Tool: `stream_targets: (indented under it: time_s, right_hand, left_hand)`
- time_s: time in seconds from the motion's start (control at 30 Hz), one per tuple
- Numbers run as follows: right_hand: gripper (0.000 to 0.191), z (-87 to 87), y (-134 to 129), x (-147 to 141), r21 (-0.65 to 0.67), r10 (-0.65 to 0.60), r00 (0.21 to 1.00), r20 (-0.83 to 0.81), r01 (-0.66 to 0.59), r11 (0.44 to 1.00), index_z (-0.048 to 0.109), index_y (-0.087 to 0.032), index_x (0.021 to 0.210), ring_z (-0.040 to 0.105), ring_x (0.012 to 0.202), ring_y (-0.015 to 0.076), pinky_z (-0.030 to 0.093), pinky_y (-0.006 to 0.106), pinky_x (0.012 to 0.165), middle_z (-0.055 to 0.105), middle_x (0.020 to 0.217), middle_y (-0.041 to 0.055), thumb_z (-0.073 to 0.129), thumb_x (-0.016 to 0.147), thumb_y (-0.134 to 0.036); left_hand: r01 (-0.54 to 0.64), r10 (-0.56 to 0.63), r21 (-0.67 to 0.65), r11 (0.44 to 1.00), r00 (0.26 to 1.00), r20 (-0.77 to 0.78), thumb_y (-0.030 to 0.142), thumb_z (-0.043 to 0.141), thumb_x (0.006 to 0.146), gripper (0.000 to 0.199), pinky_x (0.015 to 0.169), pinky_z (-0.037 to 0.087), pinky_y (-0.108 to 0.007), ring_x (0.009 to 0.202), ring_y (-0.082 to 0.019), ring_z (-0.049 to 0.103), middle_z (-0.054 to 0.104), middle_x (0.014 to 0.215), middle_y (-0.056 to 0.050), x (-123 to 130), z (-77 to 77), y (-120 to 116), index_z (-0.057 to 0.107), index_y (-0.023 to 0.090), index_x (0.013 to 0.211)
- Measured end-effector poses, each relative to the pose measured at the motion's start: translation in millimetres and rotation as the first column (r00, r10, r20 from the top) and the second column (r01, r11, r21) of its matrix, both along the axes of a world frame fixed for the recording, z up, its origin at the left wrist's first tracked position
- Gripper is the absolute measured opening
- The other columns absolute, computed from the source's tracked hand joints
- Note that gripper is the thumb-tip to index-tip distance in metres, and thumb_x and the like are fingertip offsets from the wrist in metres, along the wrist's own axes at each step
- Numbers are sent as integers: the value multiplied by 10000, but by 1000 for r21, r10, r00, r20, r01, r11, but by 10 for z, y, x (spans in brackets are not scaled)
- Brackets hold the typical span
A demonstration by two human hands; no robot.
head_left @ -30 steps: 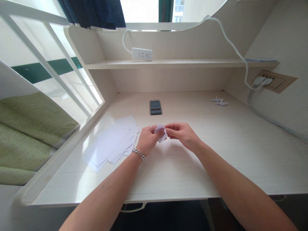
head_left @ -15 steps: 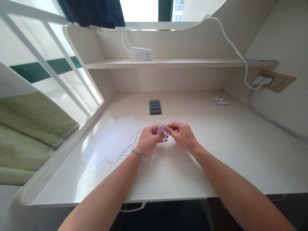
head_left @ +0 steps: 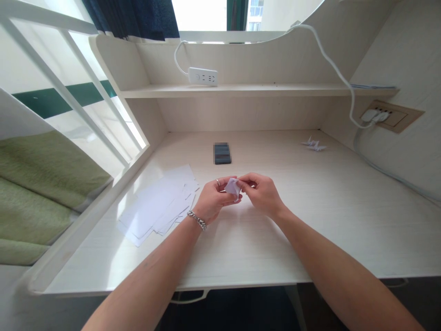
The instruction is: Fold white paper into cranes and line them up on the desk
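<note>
Just above the middle of the desk, a small folded piece of white paper (head_left: 233,187) is held between both hands. My left hand (head_left: 214,196), with a ring and a chain bracelet, grips it from the left, fingers behind and below it. My right hand (head_left: 262,193) pinches its upper right edge between thumb and forefinger. Some of the fingers and the back of the paper are hidden. Left of my left hand lies a loose stack of white paper sheets (head_left: 160,202). Folded paper cranes (head_left: 315,145) rest at the back right of the desk.
A dark, pixelated rectangular object (head_left: 222,153) lies beyond my hands on the desk (head_left: 344,207). A white power strip (head_left: 203,77) stands on the shelf above. Its cable (head_left: 324,50) runs to a wall socket (head_left: 394,116) at right. White railings edge the left side.
My left thumb has shifted off the front of the folded paper, and more of its face shows. Both hands stay in nearly the same place.
</note>
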State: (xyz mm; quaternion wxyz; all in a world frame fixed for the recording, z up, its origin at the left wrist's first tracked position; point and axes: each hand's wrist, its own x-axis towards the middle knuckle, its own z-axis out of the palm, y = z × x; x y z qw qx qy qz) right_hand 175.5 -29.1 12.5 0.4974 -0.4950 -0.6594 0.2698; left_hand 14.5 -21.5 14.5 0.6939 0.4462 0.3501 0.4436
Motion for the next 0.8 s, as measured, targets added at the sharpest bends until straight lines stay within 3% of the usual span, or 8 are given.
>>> stream_targets:
  time_s: [0.2, 0.4, 0.8]
  right_hand:
    - [144, 5, -3, 12, 10, -25, 1000, 16, 24, 1000, 724, -218, 824, 632, 734, 193, 472, 314, 700, 721, 807, 40, 613, 834, -309]
    - [155, -4, -13, -3, 49, -43, 998, 52, 41, 998, 720, -223, 816, 635, 726, 190, 472, 316, 717, 721, 813, 37, 599, 852, -312]
    - [125, -26, 0, -9, 66, -51, 997, 56, 47, 997, 718, -209, 805, 638, 706, 162, 475, 279, 694, 725, 796, 18, 612, 836, -267]
  left_hand:
    - [32, -32, 16, 999, 999, -18, 38, 808, 539, 593, 835, 551, -351, 786, -158, 673, 699, 926, -68, 2, 31, -21, 669, 132, 1108]
    - [43, -44, 17, 999, 999, 22, 103, 789, 625, 418, 865, 547, -370, 806, -153, 661, 695, 931, -75, 6, 36, -23, 700, 130, 1033]
    - [55, -55, -7, 998, 998, 15, 136, 866, 578, 521, 856, 559, -349, 770, -135, 674, 693, 879, -48, -22, -24, 15, 680, 116, 1065]
